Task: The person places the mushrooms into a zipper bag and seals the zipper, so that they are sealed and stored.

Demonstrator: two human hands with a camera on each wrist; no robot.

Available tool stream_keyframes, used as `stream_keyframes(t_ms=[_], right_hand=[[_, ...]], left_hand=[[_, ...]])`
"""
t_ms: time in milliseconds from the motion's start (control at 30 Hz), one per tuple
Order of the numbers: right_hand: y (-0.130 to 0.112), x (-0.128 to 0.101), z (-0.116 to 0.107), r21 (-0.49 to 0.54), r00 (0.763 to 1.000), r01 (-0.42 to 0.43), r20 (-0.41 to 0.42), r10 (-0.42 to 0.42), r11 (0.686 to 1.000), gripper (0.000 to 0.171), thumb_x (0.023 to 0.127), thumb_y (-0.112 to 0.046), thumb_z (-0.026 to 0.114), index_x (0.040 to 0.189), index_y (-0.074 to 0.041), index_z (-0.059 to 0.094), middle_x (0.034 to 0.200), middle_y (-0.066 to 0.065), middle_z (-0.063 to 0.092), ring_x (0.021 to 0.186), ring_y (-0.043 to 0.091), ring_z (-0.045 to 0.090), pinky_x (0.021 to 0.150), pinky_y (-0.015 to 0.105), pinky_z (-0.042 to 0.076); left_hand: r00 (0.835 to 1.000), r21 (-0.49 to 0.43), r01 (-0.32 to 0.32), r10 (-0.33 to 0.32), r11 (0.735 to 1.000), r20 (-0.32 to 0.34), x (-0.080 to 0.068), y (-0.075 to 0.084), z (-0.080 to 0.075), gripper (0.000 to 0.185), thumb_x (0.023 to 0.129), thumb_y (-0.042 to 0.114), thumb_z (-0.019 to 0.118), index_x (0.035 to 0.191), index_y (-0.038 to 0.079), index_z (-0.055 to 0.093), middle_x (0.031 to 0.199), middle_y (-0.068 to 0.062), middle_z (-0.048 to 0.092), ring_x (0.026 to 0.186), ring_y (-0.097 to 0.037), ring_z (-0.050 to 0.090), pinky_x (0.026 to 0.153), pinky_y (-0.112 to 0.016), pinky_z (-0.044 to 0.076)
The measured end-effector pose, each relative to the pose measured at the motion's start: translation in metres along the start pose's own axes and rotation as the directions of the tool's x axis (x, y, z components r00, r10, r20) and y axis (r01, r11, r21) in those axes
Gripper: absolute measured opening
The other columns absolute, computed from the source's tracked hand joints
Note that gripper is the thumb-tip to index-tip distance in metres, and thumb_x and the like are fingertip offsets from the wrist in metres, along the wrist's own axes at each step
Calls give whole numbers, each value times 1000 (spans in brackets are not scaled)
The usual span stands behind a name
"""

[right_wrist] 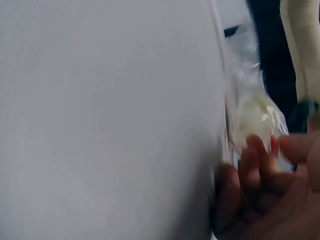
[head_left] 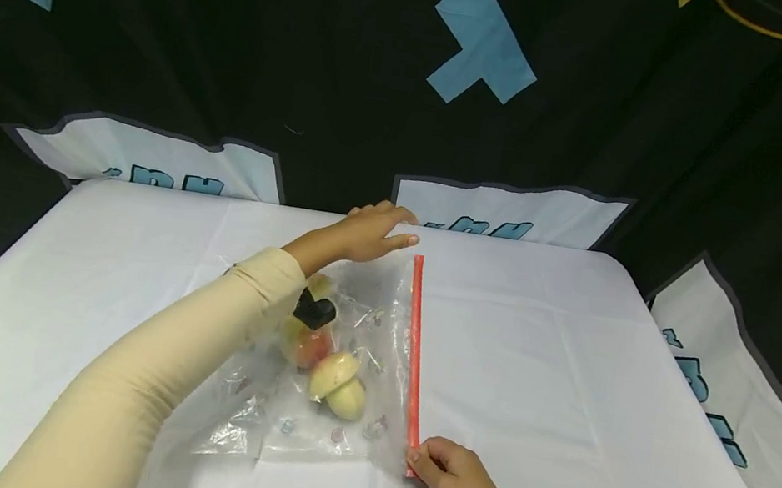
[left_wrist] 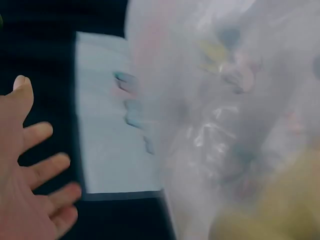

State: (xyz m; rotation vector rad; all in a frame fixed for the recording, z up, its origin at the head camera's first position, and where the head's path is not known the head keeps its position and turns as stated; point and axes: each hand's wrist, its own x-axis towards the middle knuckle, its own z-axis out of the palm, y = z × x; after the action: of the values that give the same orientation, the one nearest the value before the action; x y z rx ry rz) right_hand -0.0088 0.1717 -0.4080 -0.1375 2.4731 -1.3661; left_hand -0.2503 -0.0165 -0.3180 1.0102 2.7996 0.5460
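Note:
A clear zip bag (head_left: 353, 449) lies on the white table with its red zip strip (head_left: 415, 349) along the right side. Inside it are pale yellow rounded pieces (head_left: 347, 398), a red-and-yellow fruit-like piece (head_left: 311, 347) and a black piece (head_left: 315, 311). My right hand (head_left: 454, 483) pinches the strip's near end between thumb and fingers; the right wrist view shows the red strip (right_wrist: 273, 144) there. Over the bag's far edge, my left hand (head_left: 371, 233) is apart from the strip's far end. Its fingers (left_wrist: 47, 167) are spread and hold nothing in the left wrist view.
The white-covered table (head_left: 524, 365) spreads around the bag, with its far edge just beyond my left hand. A black cloth (head_left: 354, 87) with blue and white shapes hangs behind it. My left sleeve (head_left: 144, 376) crosses over the bag's left part and hides some of it.

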Motion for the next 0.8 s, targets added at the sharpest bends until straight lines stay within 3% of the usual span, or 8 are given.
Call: stream_keyframes(t_ms=[167, 267, 333, 400, 500, 567, 700, 800], right_hand=[[-5, 8, -28, -188, 999, 44, -13, -47, 981, 33, 91, -38, 51, 86, -9, 65, 70, -1, 58, 60, 5, 48, 53, 22, 41], [-21, 21, -53, -324, 988, 58, -119, -102, 944, 41, 92, -38, 49, 112, -4, 60, 101, 12, 64, 89, 22, 59, 75, 37, 49], [-34, 36, -63, -392, 970, 91, -172, -170, 915, 53, 92, -40, 49, 130, -2, 46, 129, 19, 50, 118, 35, 47, 92, 52, 41], [-46, 54, -65, -440, 952, 157, -169, -253, 884, 67, 91, -42, 50, 141, -3, 29, 147, 21, 24, 135, 41, 21, 101, 63, 23], [-59, 82, -53, -498, 933, 288, -46, -357, 818, 89, 84, -50, 57, 147, -10, 9, 154, 14, -3, 139, 38, -8, 104, 67, 7], [-60, 97, -39, -532, 916, 373, 81, -393, 760, 104, 77, -56, 62, 148, -12, 0, 153, 12, -11, 138, 36, -15, 105, 66, 3], [-49, 117, -21, -570, 879, 477, 300, -371, 669, 122, 65, -62, 69, 147, -6, -2, 153, 16, -7, 138, 41, -10, 105, 65, 7], [-41, 125, -17, -576, 865, 501, 366, -343, 646, 125, 61, -63, 71, 146, -2, 2, 153, 18, -1, 138, 43, -4, 103, 66, 11]], left_hand=[[999, 48, 36, -35, 998, -23, -74, 0, -14, 62, 94, 46, 40, 144, 13, 24, 149, -16, 22, 137, -41, 15, 107, -57, 12], [993, 69, 108, -104, 992, -60, -114, 7, -12, 70, 93, 48, 41, 146, 11, 16, 151, -19, 14, 136, -48, 6, 107, -61, 6], [988, 79, 142, -136, 987, -72, -133, 14, -3, 76, 91, 52, 41, 147, 10, 10, 152, -20, 8, 134, -51, 4, 107, -63, 5], [986, 95, 156, -151, 983, -65, -147, 20, 10, 84, 89, 56, 42, 147, 8, 7, 152, -20, 5, 133, -52, 2, 107, -63, 4], [991, 165, 134, -134, 977, -12, -163, 22, 32, 99, 81, 66, 46, 147, 5, 4, 151, -22, 2, 132, -54, 1, 107, -63, 4], [993, 202, 114, -118, 973, 6, -172, 18, 45, 108, 74, 71, 50, 146, 3, 6, 151, -24, 3, 131, -56, 3, 106, -64, 7], [992, 210, 111, -121, 971, 37, -193, 0, 64, 123, 63, 75, 58, 146, 1, 5, 150, -27, 1, 130, -57, 4, 103, -67, 11], [986, 193, 147, -160, 970, 52, -208, -13, 71, 128, 59, 76, 58, 146, 2, 2, 149, -27, -2, 131, -56, 3, 101, -69, 11]])
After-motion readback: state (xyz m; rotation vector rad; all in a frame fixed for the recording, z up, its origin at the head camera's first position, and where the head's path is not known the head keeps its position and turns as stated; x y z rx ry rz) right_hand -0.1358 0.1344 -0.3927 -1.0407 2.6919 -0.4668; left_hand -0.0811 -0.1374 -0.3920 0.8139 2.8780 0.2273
